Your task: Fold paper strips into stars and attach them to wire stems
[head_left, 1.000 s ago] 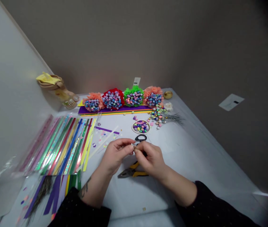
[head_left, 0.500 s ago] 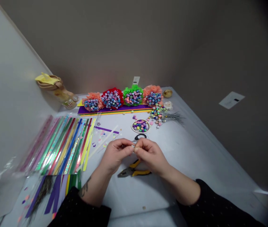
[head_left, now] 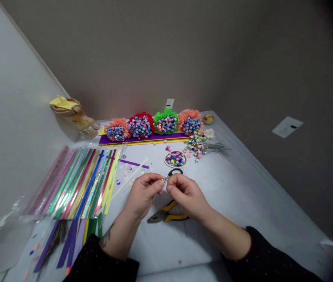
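Both hands meet over the middle of the white table. My left hand pinches a small, pale, shiny piece between thumb and forefinger; it is too tiny to name. Thumb and fingertips of my right hand are pressed together close beside it, and a thin wire-like bit seems to run between the two hands. Pliers with yellow handles lie on the table below the hands. Just beyond the fingertips shows the black handle loop of scissors; the rest of them is hidden.
An oval dish of folded paper stars stands past the scissors. Wired stars lie right of it. Several ruffled-paper bouquets of stars line the back wall. Packed paper strips spread at left, with a bundle of dark wires below.
The fingertips have drawn slightly apart, so more of the small shiny piece shows between them. The view has shifted a little; the pliers and dish lie as before.
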Motion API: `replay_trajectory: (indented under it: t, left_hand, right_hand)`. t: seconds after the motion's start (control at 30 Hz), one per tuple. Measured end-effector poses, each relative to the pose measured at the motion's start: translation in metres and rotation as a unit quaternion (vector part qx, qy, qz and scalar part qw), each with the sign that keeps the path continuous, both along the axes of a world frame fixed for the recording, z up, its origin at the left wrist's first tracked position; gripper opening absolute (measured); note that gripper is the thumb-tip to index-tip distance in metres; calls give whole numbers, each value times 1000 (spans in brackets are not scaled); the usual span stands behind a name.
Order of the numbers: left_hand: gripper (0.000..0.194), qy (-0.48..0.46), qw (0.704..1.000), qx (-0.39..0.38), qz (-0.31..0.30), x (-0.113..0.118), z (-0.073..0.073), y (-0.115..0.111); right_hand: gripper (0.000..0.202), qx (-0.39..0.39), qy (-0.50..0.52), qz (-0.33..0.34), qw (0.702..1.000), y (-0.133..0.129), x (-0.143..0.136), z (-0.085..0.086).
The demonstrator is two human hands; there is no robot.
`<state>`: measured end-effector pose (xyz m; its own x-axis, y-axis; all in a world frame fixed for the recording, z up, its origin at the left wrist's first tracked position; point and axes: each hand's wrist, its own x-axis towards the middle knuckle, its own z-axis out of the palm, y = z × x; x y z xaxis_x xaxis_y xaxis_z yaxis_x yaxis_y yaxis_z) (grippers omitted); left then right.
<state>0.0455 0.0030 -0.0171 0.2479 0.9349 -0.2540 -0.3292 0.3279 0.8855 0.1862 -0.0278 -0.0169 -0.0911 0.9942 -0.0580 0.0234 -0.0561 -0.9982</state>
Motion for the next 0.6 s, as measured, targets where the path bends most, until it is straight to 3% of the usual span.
replay_trajectory:
  t: [0.33, 0.6]
  left_hand:
    - [20, -31, 999, -25, -6, 2, -4, -2]
    - [16, -6, 1000, 26, -6, 0, -8, -4]
  right_hand:
    - [11, 24, 31, -3, 999, -2, -3, -7]
    - [11, 30, 23, -9, 999, -4, -4, -5]
